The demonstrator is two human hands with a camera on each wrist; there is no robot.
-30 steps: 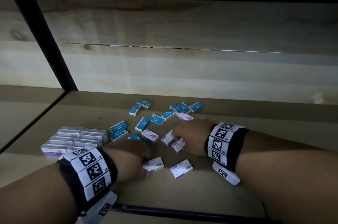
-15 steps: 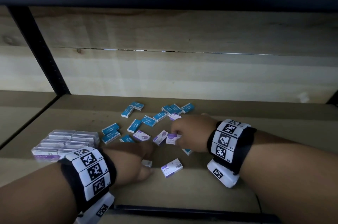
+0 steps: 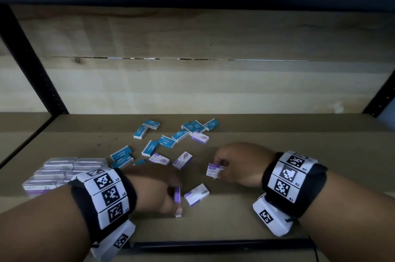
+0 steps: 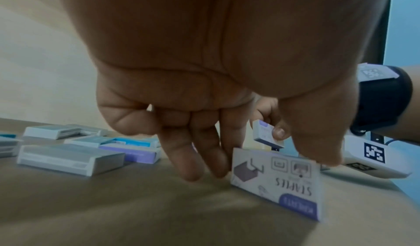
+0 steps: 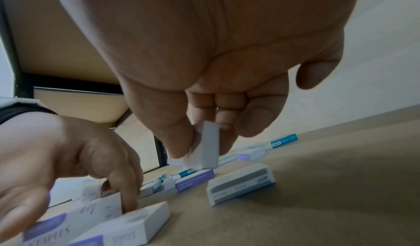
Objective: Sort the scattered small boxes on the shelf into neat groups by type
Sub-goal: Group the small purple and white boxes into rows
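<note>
On the brown shelf board, my left hand pinches a purple-and-white staple box stood up on its long edge; in the left wrist view the thumb and fingers flank this box. Another purple-and-white box lies flat just right of it. My right hand holds a purple-and-white box slightly above the board, pinched between thumb and fingers in the right wrist view. Several blue boxes and purple ones lie scattered behind.
A neat block of purple-and-white boxes sits at the left. A wooden back wall closes the shelf, with black uprights at the sides and a black front rail. Bare board lies to the right.
My right hand has picked a purple-and-white box out of the scatter and drawn it nearer and to the right. My left hand has tipped its flat box up onto its edge.
</note>
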